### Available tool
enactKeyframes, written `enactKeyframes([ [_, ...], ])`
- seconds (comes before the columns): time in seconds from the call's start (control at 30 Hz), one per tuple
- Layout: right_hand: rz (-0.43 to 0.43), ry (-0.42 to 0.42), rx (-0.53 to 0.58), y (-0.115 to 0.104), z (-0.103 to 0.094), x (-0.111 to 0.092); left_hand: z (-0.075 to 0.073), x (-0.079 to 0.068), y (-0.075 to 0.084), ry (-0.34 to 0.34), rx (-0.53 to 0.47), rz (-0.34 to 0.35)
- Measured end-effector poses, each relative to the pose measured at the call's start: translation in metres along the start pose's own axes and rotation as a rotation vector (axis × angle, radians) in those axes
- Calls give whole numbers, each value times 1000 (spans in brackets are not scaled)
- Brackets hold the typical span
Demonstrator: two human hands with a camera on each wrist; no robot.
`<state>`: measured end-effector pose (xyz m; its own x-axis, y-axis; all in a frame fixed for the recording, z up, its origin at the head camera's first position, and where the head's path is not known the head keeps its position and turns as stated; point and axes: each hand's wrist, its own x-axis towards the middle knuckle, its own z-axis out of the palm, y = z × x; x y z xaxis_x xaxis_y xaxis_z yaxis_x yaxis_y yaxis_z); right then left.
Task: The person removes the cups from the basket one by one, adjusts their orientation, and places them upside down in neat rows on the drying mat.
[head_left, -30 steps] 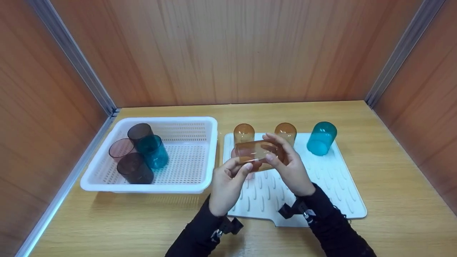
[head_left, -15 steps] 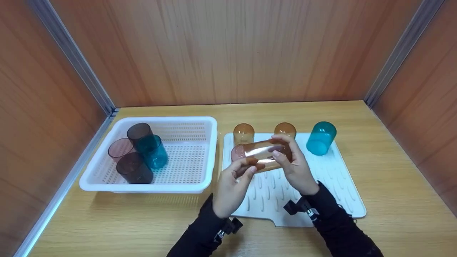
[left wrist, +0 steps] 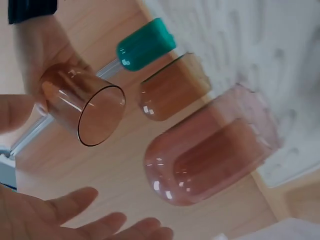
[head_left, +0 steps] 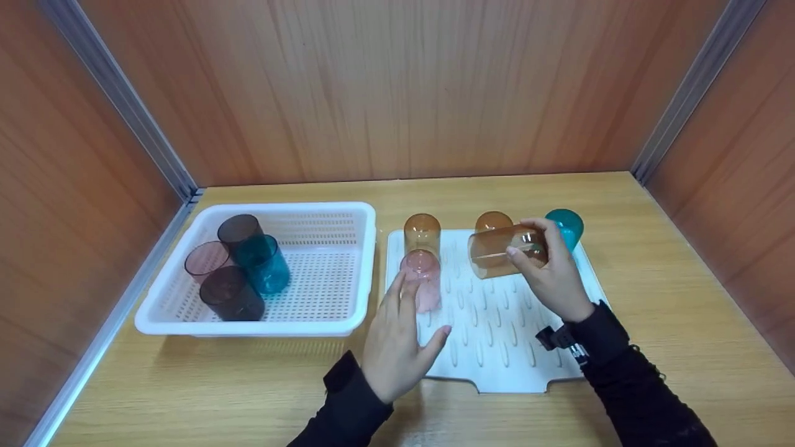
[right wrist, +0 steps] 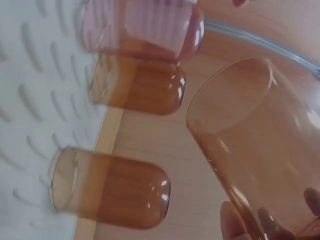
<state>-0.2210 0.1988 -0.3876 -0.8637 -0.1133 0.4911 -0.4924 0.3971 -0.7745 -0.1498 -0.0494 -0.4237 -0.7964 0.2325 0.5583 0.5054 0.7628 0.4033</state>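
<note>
My right hand [head_left: 556,279] grips an amber glass [head_left: 506,251] by its base end, tilted on its side above the white drying mat [head_left: 490,347], its mouth facing left. In the left wrist view the round mouth of this amber glass [left wrist: 101,116] shows nothing inside. My left hand [head_left: 397,347] has its fingers spread and holds nothing. Its fingertips overlap an upside-down pink glass [head_left: 422,279] in the head view; in the left wrist view they are apart from the pink glass [left wrist: 210,150]. Behind it stand two upside-down amber glasses, one left [head_left: 422,231] and one partly hidden [head_left: 494,220].
An upside-down teal glass [head_left: 566,226] stands at the mat's back right, partly behind my right hand. To the left, a white perforated basket [head_left: 335,320] holds a teal glass [head_left: 270,267], a pink glass [head_left: 207,257] and two dark glasses [head_left: 233,298]. Wooden panels enclose the table.
The amber glass has moved right in my right hand. My left hand, which held its rim, has let go, and its fingers have spread. The pink glass is now more visible.
</note>
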Motion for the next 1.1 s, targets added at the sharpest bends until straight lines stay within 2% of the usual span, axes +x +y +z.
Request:
enactKeyframes([
  [0.1,-27,23,-125,4,-2,2,4,-7,-7,-66,51,-28],
  [0.23,-80,15,-232,8,-1,6,8,-13,-15,-186,123,-51],
  [0.43,-181,-28,-363,16,5,9,14,-17,-25,-442,230,-124],
  [0.57,-166,-75,-423,23,12,10,16,-17,-28,-570,273,-164],
  [0.73,-119,-154,-484,32,21,9,18,-14,-29,-694,287,-157],
  [0.87,-116,-191,-516,37,28,8,21,-14,-30,-740,298,-136],
  [1.1,-73,-234,-548,43,35,7,25,-16,-30,-719,310,-126],
])
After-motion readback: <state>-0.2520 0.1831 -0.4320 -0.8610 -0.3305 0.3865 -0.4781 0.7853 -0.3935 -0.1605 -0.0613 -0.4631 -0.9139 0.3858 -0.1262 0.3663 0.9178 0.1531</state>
